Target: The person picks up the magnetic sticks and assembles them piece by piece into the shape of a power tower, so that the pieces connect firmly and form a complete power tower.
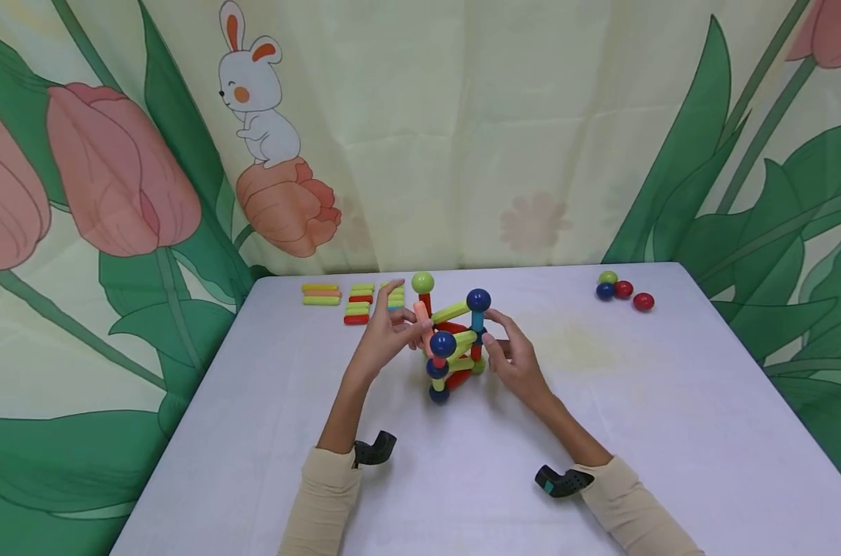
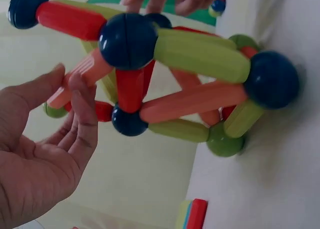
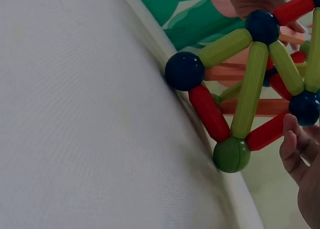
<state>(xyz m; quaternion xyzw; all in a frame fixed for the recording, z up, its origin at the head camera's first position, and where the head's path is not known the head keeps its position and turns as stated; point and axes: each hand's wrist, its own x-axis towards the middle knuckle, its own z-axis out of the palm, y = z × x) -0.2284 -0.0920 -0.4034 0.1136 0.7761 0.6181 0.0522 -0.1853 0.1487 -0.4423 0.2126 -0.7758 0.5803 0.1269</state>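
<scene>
A tower of magnetic rods and balls [image 1: 443, 344] stands on the table, built from red, green, orange and blue pieces. My left hand [image 1: 381, 336] is at its left side and pinches an orange rod [image 2: 91, 69] between thumb and fingers. That rod lies close to the upper blue ball [image 2: 128, 41]; whether its far end touches is hidden. At the tower's right side, my right hand [image 1: 520, 367] holds a blue ball [image 3: 304, 108] with its fingertips. Another blue ball [image 1: 479, 300] tops the right post, and a green ball [image 1: 423, 283] tops the back one.
Loose rods [image 1: 320, 294] lie in small groups at the back left, several of them partly behind my left hand. Loose balls [image 1: 623, 289] in green, blue and red sit at the back right. A printed curtain [image 1: 420, 154] hangs behind the white table [image 1: 218, 401].
</scene>
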